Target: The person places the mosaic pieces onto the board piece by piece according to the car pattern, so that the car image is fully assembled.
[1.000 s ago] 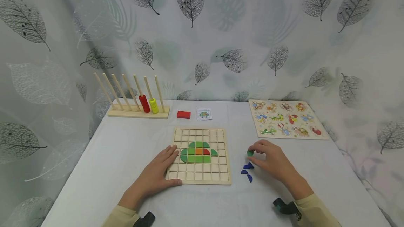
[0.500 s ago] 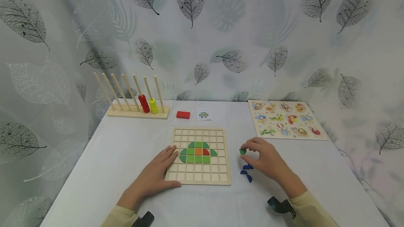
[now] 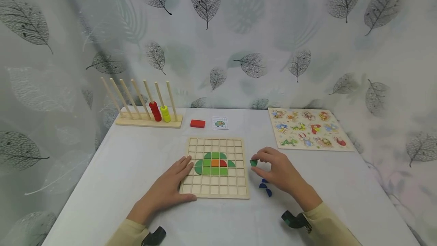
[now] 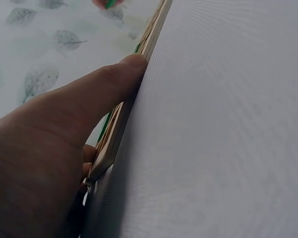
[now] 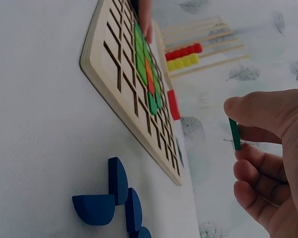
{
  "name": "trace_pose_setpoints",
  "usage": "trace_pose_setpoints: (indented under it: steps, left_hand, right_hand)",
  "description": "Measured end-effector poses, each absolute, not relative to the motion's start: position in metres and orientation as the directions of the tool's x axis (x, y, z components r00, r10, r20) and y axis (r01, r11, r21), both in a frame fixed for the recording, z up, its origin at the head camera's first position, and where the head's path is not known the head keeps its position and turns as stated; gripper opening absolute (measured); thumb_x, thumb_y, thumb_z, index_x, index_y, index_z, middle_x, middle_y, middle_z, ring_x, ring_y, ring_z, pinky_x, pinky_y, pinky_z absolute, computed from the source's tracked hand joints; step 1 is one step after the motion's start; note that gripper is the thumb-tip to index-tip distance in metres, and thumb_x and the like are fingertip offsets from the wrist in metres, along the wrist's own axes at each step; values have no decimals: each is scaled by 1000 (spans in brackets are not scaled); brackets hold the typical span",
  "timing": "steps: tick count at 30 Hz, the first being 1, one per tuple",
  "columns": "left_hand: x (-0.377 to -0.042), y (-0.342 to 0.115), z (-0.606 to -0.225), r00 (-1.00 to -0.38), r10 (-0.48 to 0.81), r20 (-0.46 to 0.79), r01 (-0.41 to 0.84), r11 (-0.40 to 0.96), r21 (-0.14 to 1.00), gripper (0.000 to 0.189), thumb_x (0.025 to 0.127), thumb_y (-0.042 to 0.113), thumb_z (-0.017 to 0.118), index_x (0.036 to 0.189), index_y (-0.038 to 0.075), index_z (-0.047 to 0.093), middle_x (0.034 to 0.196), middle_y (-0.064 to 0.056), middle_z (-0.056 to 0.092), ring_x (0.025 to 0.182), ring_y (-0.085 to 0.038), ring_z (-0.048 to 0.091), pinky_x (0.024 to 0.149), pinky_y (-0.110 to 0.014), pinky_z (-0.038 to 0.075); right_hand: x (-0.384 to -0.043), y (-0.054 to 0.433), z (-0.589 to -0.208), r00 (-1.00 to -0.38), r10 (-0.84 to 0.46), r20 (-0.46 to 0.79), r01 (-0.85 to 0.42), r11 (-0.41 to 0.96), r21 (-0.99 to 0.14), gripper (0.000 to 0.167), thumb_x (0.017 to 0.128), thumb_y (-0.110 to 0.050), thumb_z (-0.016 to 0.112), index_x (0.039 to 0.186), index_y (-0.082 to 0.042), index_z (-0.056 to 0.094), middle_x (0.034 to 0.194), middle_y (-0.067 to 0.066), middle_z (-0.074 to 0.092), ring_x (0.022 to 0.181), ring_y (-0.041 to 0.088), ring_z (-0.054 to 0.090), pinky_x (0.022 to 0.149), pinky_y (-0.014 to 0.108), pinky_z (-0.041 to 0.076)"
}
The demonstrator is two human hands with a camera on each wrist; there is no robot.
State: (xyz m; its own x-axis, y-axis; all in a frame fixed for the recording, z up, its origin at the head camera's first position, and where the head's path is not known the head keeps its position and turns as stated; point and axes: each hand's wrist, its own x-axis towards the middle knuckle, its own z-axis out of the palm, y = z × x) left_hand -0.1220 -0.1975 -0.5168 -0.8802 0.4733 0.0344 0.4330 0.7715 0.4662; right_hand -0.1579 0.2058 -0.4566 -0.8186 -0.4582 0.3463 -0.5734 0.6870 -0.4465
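Observation:
My right hand (image 3: 281, 170) pinches a small dark green quarter-round puzzle piece (image 5: 235, 134) between thumb and fingertips, held up just right of the board's right edge. A square wooden grid board (image 3: 213, 190) lies flat at the middle of the table. Set in its cells are light green squares (image 3: 216, 171), dark green rounded pieces (image 3: 198, 167), an orange square (image 3: 215, 163) and a red rounded piece (image 3: 223, 163). My left hand (image 3: 167, 185) rests against the board's near left corner, its fingers along the left edge and its thumb (image 4: 104, 82) along the front edge.
Several blue rounded pieces (image 5: 94, 208) lie right of the board, below my right hand. Behind the board are a red block (image 3: 197, 123) and a pattern card (image 3: 220, 123). A peg rack (image 3: 148, 121) with red and yellow beads stands back left; an insect puzzle board (image 3: 307, 129) lies back right.
My right hand has moved left toward the board with the green piece pinched in it. My left hand has stayed at the board's corner.

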Motion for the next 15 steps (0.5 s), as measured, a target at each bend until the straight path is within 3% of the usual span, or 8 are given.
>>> trace_pose_setpoints:
  steps: [15]
  left_hand:
    - [-129, -187, -517, -879, 477, 20, 426, 766, 482, 117, 84, 80, 76, 169, 10, 39, 179, -5, 24, 165, -29, 17, 126, -55, 32]
  right_hand:
    - [-158, 188, -467, -825, -469, 315, -564, 660, -497, 25, 89, -18, 93, 110, -21, 80, 113, -9, 68, 99, 13, 64, 83, 34, 61]
